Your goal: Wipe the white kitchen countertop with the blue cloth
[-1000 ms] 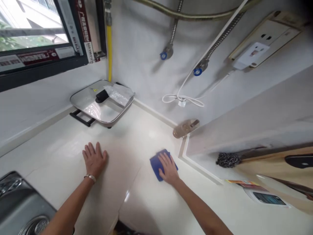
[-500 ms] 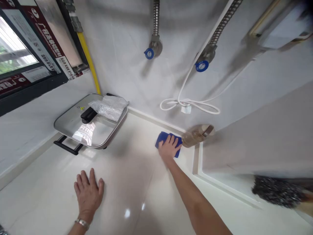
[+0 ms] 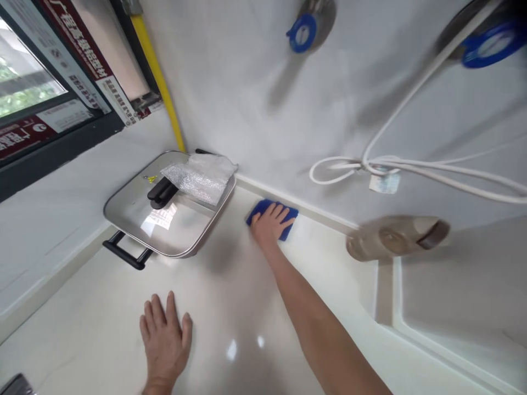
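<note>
Our right hand [image 3: 268,224] lies spread over one blue cloth [image 3: 260,207] on the glossy desk [image 3: 230,307], three o'clock from one rounded-square, glass-lidded pan [image 3: 190,219]; our left hand [image 3: 165,341] splays flat, seven o'clock from it.

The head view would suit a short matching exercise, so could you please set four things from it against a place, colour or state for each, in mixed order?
Things:
1. cloth
2. left hand
3. hose
4. cord

Places, colours, states:
A. white, bunched in loops
B. palm down, fingers spread, holding nothing
C. yellow
D. under the right hand

Pairs: 1-D, 2-B, 3-C, 4-A
</note>
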A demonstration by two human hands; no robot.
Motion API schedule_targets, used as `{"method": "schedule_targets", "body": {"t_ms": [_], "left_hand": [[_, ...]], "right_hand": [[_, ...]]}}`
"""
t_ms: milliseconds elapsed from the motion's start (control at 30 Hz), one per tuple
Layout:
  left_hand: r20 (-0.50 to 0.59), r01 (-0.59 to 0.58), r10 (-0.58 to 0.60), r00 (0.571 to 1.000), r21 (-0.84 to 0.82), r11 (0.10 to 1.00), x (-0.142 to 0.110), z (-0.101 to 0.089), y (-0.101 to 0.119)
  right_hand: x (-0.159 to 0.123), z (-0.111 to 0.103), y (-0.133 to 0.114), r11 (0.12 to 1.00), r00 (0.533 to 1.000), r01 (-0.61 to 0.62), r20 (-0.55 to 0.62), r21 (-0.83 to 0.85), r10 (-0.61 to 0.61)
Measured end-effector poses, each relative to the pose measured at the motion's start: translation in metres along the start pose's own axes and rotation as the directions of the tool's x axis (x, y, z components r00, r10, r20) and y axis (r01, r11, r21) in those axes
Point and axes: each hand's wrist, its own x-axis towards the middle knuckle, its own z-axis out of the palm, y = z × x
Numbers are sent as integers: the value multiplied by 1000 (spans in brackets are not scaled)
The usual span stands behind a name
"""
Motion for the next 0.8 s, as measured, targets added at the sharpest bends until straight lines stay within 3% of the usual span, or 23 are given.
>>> {"method": "schedule_targets", "body": {"t_ms": [133, 233, 433, 567, 800], "left_hand": [[21, -1, 1, 1000, 8, 1000, 0, -1, 1], [43, -5, 5, 999, 17, 1000, 0, -3, 1], [84, 9, -13, 996, 43, 999, -1, -5, 0], [87, 13, -17, 996, 45, 999, -4, -4, -2], [43, 10, -10, 999, 5, 1000, -7, -2, -2]], "right_hand": [[4, 7, -37, 1000, 999, 19, 44, 13, -20], [7, 13, -61, 994, 991, 102, 87, 30, -104], [0, 20, -77, 980, 967, 196, 160, 35, -199], [-30, 14, -76, 966, 950, 257, 175, 28, -258], [-116, -4, -80, 918, 891, 397, 236, 9, -388]]}}
